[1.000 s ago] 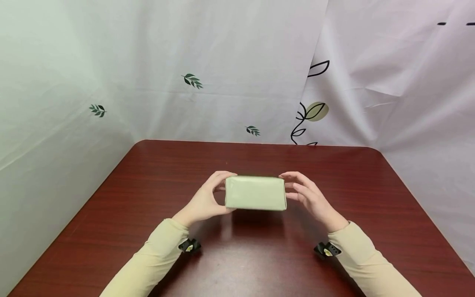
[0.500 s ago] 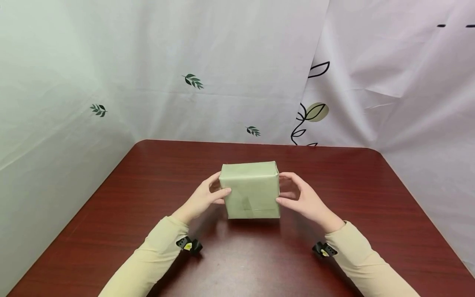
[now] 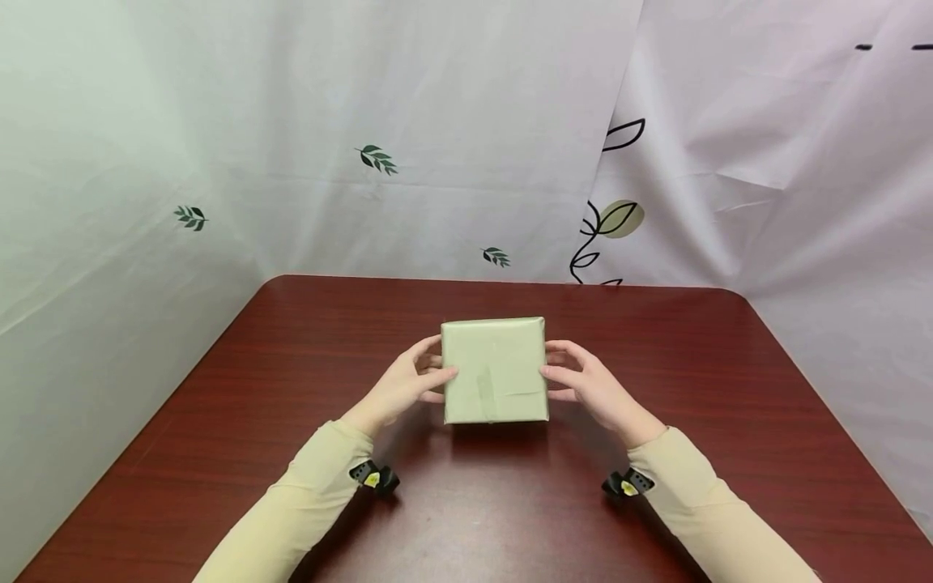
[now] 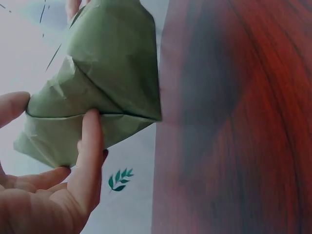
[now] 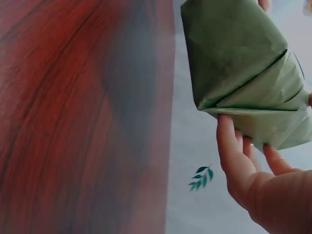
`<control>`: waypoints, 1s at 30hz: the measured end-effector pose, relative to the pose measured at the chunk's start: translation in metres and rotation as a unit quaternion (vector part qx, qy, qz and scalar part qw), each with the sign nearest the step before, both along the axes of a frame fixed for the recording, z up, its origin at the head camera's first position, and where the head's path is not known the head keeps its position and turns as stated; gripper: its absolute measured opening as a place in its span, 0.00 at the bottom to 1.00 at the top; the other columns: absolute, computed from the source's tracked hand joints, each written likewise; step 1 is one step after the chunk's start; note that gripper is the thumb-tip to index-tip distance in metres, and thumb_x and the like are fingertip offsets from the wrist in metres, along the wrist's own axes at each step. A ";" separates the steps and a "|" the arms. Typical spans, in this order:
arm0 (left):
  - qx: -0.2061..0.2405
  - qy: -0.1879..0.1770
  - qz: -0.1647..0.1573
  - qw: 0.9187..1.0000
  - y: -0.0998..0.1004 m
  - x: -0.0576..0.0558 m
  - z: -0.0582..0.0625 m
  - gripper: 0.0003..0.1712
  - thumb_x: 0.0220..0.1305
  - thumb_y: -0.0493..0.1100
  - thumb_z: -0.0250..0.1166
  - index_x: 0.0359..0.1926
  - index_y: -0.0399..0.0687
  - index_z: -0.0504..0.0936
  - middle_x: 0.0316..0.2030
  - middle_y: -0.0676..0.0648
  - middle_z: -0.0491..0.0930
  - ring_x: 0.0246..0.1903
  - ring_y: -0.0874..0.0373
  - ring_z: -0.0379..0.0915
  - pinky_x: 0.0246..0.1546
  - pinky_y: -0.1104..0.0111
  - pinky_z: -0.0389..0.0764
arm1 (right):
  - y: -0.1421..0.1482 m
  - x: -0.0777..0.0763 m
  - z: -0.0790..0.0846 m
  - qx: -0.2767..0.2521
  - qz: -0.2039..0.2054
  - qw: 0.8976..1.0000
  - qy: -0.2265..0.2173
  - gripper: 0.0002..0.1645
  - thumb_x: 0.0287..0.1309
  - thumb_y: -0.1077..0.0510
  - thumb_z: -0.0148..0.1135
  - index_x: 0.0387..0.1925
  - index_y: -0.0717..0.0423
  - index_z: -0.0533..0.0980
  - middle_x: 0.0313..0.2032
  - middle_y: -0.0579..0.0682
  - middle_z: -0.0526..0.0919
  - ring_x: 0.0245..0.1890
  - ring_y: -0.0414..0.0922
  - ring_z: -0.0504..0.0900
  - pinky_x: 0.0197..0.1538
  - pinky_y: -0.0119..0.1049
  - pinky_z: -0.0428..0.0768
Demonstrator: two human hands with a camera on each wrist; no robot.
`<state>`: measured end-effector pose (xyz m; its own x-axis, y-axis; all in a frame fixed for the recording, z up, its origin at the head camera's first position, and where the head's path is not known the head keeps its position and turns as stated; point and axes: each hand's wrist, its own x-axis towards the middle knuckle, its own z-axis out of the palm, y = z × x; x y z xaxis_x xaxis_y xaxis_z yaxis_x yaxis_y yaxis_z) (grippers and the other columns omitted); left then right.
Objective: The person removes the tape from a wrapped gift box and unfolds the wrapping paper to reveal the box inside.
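Observation:
Both hands hold a box wrapped in pale green paper (image 3: 497, 350) just above the table, its broad, nearly square face toward the head camera. A strip of tape (image 3: 485, 392) shows low on that face. My left hand (image 3: 399, 387) grips the left side, thumb on the front edge. On the opposite side my right hand (image 3: 596, 393) grips it likewise, thumb at the front edge. In the left wrist view, the left fingers (image 4: 90, 141) touch a folded end of the wrapped box (image 4: 119, 53). The right wrist view has the right fingers (image 5: 227, 139) against the other folded end.
Below lies a dark red wood-grain table (image 3: 481, 518) with rounded far corners. White curtains (image 3: 437, 97) printed with leaves stand behind it and along both sides. A black strap device (image 3: 374, 478) sits at the left wrist, and a similar one (image 3: 628, 484) at the right.
The box has turned between the hands, from a narrow face toward the head camera to the broad taped face. Both thumbs have shifted to its front edges.

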<state>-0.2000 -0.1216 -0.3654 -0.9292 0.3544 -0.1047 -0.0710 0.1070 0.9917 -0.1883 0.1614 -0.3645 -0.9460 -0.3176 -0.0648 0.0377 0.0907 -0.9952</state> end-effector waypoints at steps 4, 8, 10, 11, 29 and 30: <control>0.004 -0.046 -0.005 0.999 -0.003 -0.009 -0.003 0.40 0.64 0.39 0.60 0.72 0.41 0.50 0.57 0.31 0.68 0.43 0.55 0.77 0.44 0.55 0.82 | 0.000 -0.009 -0.005 -0.037 0.015 0.998 -0.057 0.34 0.63 0.59 0.52 0.65 0.68 0.54 0.45 0.51 0.73 0.42 0.39 0.80 0.48 0.44 0.81; 0.002 -0.089 -0.018 0.996 -0.006 -0.020 -0.009 0.41 0.65 0.40 0.58 0.73 0.40 0.47 0.56 0.34 0.68 0.43 0.56 0.76 0.49 0.53 0.79 | 0.000 -0.017 -0.011 -0.060 0.030 0.991 -0.117 0.34 0.64 0.58 0.51 0.66 0.67 0.53 0.42 0.45 0.74 0.41 0.39 0.80 0.47 0.44 0.80; 0.000 -0.111 -0.024 0.994 -0.008 -0.025 -0.011 0.41 0.66 0.41 0.57 0.73 0.41 0.47 0.55 0.36 0.69 0.43 0.56 0.76 0.50 0.52 0.78 | 0.000 -0.022 -0.014 -0.067 0.035 0.988 -0.136 0.33 0.64 0.57 0.51 0.65 0.66 0.53 0.42 0.45 0.75 0.41 0.41 0.80 0.47 0.43 0.81; 0.000 -0.121 -0.027 0.992 -0.008 -0.028 -0.012 0.41 0.66 0.41 0.57 0.73 0.42 0.47 0.55 0.37 0.70 0.43 0.56 0.76 0.51 0.52 0.78 | 0.000 -0.024 -0.016 -0.071 0.037 0.986 -0.144 0.32 0.65 0.57 0.50 0.65 0.66 0.53 0.42 0.46 0.75 0.41 0.41 0.80 0.46 0.43 0.81; -0.054 -0.155 -0.025 0.986 -0.013 -0.043 -0.020 0.40 0.65 0.45 0.58 0.72 0.38 0.51 0.46 0.44 0.76 0.40 0.58 0.76 0.50 0.58 0.78 | -0.008 -0.037 -0.033 -0.082 0.032 0.976 -0.200 0.07 0.66 0.56 0.51 0.44 0.53 0.67 0.38 0.50 0.73 0.40 0.45 0.76 0.43 0.42 0.81; -0.051 -0.157 -0.026 0.986 -0.013 -0.043 -0.021 0.40 0.65 0.45 0.57 0.72 0.37 0.50 0.46 0.44 0.76 0.40 0.58 0.76 0.51 0.57 0.78 | -0.008 -0.038 -0.033 -0.080 0.031 0.976 -0.202 0.07 0.66 0.56 0.51 0.43 0.52 0.67 0.38 0.50 0.73 0.40 0.45 0.76 0.43 0.42 0.81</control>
